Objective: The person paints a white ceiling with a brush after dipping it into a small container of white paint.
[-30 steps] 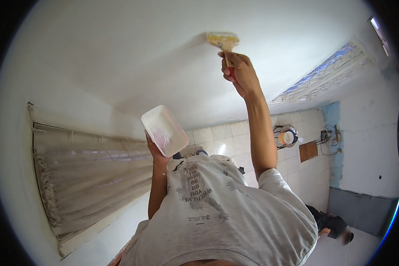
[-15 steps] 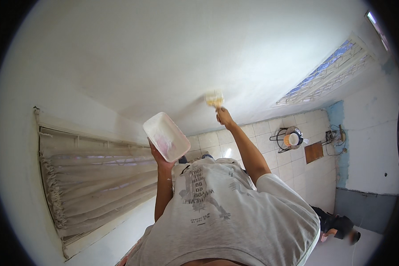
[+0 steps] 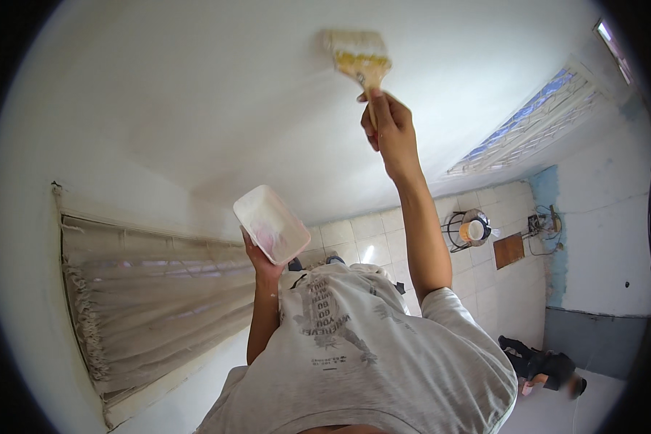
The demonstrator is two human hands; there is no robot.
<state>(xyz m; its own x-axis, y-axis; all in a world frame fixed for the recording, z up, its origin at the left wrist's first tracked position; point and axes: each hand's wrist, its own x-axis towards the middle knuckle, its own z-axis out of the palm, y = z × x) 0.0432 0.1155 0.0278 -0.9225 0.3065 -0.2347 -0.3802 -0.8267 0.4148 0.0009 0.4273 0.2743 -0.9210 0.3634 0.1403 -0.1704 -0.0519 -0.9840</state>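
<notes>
A wide, flat paintbrush (image 3: pixel 364 65) with a pale wooden handle is gripped in my right hand (image 3: pixel 390 130), held high in front of the white wall (image 3: pixel 217 87). The brush's pale bristles point up and look to be against the wall, though the contact itself is hard to make out. My left hand (image 3: pixel 262 260) holds a white, rounded rectangular plastic tub (image 3: pixel 273 226) by its side and underneath, tilted so its inside shows. White and faint pinkish smears coat its inner surface. The fingers under the tub are partly hidden.
A curtained window (image 3: pixel 159 289) is at the left. On the tiled floor (image 3: pixel 369 230), right of me, a bucket (image 3: pixel 473 231) stands on a black-legged stool, near a brown board (image 3: pixel 509 250). A barred window (image 3: pixel 521 119) is farther right. Another person (image 3: pixel 550 369) is at lower right.
My right hand has swept the paintbrush upward along the wall, with the arm stretched farther out. The left hand and the tub have stayed nearly in place.
</notes>
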